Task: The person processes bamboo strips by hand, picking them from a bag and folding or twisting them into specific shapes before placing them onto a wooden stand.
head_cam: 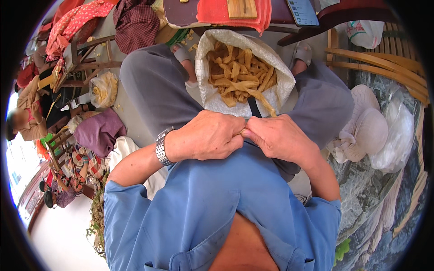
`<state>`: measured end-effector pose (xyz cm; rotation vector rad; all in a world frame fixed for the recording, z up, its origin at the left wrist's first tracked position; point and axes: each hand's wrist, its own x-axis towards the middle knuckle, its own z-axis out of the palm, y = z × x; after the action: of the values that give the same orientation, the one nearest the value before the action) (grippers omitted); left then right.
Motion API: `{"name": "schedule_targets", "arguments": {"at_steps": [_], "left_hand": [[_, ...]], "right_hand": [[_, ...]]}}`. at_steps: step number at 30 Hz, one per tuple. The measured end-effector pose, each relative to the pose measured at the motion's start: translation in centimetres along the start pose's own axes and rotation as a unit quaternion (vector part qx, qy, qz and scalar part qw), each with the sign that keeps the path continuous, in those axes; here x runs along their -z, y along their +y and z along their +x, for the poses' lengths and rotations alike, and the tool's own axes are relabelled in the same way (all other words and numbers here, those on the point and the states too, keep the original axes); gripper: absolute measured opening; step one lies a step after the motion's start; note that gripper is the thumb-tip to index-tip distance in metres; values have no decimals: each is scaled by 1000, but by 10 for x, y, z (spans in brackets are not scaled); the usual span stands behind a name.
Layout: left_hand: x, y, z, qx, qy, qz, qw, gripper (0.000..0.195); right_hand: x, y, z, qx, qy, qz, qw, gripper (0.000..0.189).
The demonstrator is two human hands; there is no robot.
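Close to my body, my left hand [212, 135] and my right hand [279, 137] meet with their fingertips together. Both pinch a tan flat strip [262, 98], which runs up from under my right hand into a white woven sack [284, 79]. Only a tiny bit of it shows between the fingertips; the rest there is hidden by the fingers. Between my knees the sack stands with its mouth rolled wide, holding a heap of tan braided strips [234, 67]. On my left wrist is a metal watch [162, 145].
Ahead is a dark table [181, 13] with a red towel [217, 13], a wooden block [242, 8] and a phone [302, 13]. To the left are wooden stools [98, 61], a bag of yellow pieces [103, 91] and other people. A pale hat [364, 125] and plastic bags lie right.
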<state>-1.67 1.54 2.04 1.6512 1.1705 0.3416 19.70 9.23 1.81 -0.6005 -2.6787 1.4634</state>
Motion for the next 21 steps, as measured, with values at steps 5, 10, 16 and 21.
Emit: {"name": "schedule_targets", "arguments": {"at_steps": [5,10,16,21], "left_hand": [[22,8,-3,36,-129,-34,990,21],[34,-8,0,31,-54,-15,998,19],[86,-22,37,45,111,-133,984,24],[125,-38,93,58,323,-146,933,24]], "right_hand": [[4,-8,-9,58,-25,-2,998,28],[14,-6,6,23,13,-11,1000,28],[57,37,59,55,197,-95,974,19],[97,77,115,60,327,-214,918,19]]}}
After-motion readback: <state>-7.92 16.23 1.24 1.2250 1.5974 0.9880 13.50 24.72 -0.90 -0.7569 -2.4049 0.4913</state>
